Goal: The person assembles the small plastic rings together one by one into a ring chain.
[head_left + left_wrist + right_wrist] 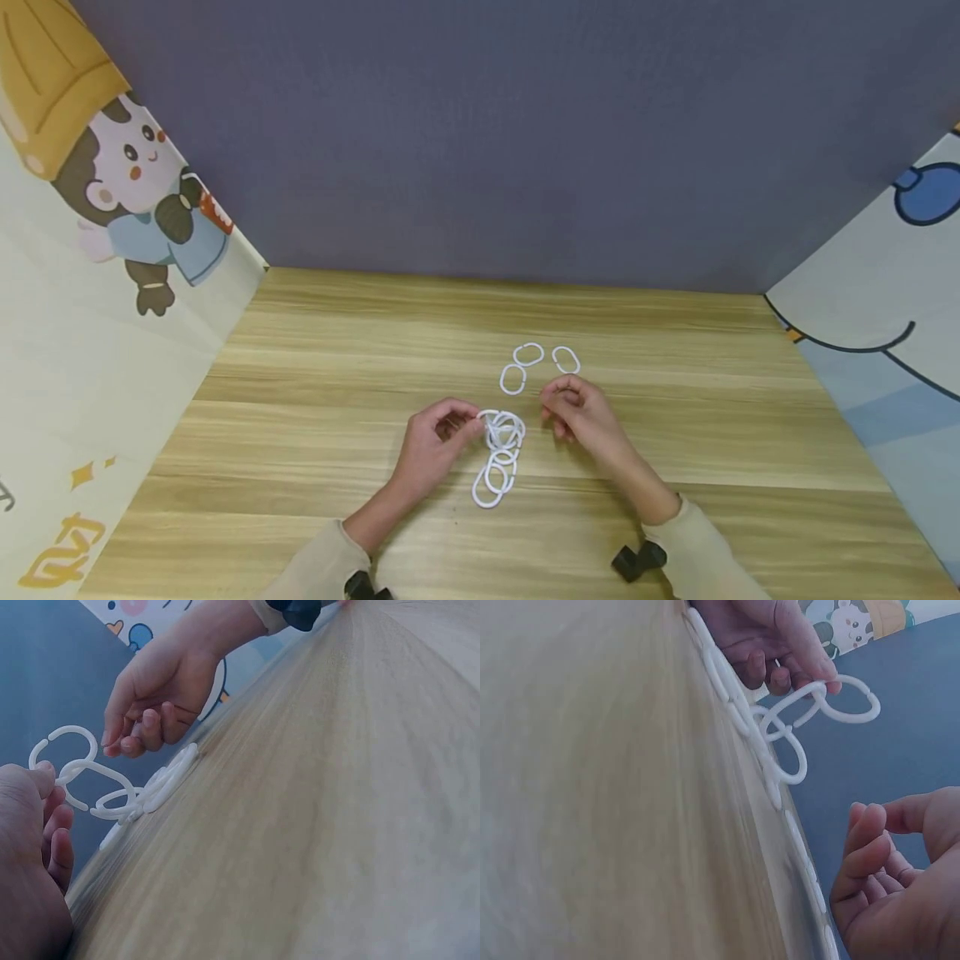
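A chain of white plastic C-shaped rings point(504, 451) lies bunched in the middle of the tabletop. At its far end, my left hand point(429, 446) pinches one ring point(95, 747) between thumb and forefinger. The wrist views show that ring raised off the wood, with the following links hanging from it down to the pile. To the right of the chain, my right hand point(588, 421) hovers with loosely bent fingers, thumb near the forefinger, and nothing visible between them. Just beyond it is a loose white ring point(576, 364).
Two more loose rings, one farther back point(533, 343) and one nearer point(502, 381), lie beyond the chain. The wood-grain table point(300, 350) meets a dark blue-grey panel point(480, 150) behind and printed cartoon panels on both sides.
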Available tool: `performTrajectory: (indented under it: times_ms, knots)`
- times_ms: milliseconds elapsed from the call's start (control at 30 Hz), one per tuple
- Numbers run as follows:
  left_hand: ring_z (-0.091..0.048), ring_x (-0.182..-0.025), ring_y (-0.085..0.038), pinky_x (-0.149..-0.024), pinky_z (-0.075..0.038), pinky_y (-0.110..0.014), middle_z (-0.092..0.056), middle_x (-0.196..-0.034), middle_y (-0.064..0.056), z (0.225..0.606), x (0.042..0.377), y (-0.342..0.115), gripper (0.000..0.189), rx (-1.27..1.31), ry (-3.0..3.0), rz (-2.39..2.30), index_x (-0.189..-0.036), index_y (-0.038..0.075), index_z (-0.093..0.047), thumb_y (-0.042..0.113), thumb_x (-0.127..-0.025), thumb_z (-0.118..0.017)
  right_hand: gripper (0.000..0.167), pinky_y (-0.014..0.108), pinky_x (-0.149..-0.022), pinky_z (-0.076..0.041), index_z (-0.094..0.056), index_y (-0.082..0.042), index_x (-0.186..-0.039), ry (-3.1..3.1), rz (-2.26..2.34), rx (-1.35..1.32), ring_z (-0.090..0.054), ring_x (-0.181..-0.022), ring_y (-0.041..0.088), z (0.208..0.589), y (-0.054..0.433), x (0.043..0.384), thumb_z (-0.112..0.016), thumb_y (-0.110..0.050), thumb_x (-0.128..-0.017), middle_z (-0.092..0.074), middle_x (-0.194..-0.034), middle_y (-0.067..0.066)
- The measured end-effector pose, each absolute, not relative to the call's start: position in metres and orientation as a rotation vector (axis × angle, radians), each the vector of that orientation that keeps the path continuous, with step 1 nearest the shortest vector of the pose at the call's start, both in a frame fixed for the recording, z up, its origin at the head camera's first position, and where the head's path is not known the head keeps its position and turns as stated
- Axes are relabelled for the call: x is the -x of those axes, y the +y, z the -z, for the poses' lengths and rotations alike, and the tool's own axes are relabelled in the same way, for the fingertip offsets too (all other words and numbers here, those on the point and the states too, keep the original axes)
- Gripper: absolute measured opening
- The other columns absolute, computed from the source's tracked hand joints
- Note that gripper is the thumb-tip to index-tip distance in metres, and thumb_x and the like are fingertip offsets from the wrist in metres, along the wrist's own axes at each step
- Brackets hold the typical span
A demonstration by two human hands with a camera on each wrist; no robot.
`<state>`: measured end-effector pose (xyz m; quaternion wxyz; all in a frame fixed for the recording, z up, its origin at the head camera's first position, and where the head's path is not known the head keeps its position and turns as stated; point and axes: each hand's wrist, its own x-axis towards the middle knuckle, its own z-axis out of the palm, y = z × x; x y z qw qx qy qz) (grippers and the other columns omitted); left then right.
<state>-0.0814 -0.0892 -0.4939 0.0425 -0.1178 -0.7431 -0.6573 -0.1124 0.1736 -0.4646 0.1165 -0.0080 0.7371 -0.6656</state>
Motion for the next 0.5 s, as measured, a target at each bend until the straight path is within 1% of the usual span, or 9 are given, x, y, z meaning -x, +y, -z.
performTrajectory:
  times_ms: [200,367,500]
  knots:
    - [-0.065,-0.079,-0.008,-0.070,-0.055,-0.019,-0.076,-0.091,-0.012,0.493,0.082,-0.085,0.010,0.367,-2.256,2.014,-0.105,-0.001,-0.079,0.001,-0.097,-0.083,0.016,0.020,-0.049,-0.042,-0.065,0.009,-0.116,2.207,1.944,-0.010,-0.055,-0.057,0.010,0.471,0.180,0.119,-0.068,-0.004,-0.107,-0.072,-0.086,0.009]
    - [-0.065,-0.079,-0.008,-0.070,-0.055,-0.019,-0.075,-0.091,-0.012,0.493,0.082,-0.082,0.009,0.362,-2.259,2.014,-0.105,-0.001,-0.079,0.001,-0.097,-0.083,0.019,0.021,-0.049,-0.041,-0.068,0.009,-0.115,2.253,1.945,-0.022,-0.054,-0.058,0.010,0.473,0.185,0.128,-0.072,-0.006,-0.106,-0.072,-0.087,0.010]
    - [-0.065,-0.080,-0.008,-0.070,-0.054,-0.019,-0.075,-0.091,-0.011,0.494,0.083,-0.080,0.008,0.352,-2.263,2.010,-0.105,-0.001,-0.079,0.002,-0.098,-0.083,0.018,0.020,-0.050,-0.042,-0.072,0.009,-0.114,2.316,1.928,-0.002,-0.055,-0.060,0.010,0.475,0.187,0.137,-0.075,-0.005,-0.103,-0.070,-0.088,0.007]
